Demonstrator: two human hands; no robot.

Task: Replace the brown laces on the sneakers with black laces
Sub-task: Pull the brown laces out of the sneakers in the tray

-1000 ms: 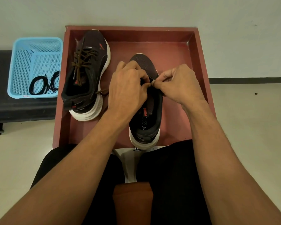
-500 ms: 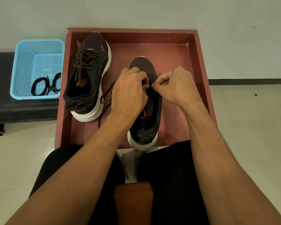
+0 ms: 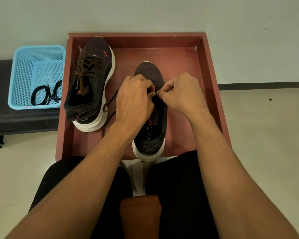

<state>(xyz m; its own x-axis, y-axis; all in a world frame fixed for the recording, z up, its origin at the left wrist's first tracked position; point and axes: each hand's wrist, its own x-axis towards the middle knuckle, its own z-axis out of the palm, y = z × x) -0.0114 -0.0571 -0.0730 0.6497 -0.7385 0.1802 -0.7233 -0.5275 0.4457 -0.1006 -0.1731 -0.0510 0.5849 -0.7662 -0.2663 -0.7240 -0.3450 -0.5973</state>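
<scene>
Two dark sneakers with white soles stand in a red-brown tray (image 3: 212, 69). The left sneaker (image 3: 91, 87) keeps its brown laces (image 3: 84, 73) threaded and tied. Over the lacing area of the right sneaker (image 3: 150, 128) my two hands meet. My left hand (image 3: 134, 102) curls its fingers onto the shoe's upper. My right hand (image 3: 181, 94) pinches a lace end between thumb and fingertip. A loose brown lace (image 3: 109, 107) trails out from under my left hand onto the tray floor. Black laces (image 3: 47, 94) lie coiled in a blue basket (image 3: 22, 75).
The blue basket sits on a dark bench (image 3: 0, 118) left of the tray. A white wall stands behind the tray, pale floor tiles lie to the right. My knees in black trousers and a brown stool edge (image 3: 140, 216) fill the near foreground.
The view has shifted slightly. More of the loose brown lace lies out on the tray beside the right sneaker than a second ago. Both hands stay on the same eyelet area.
</scene>
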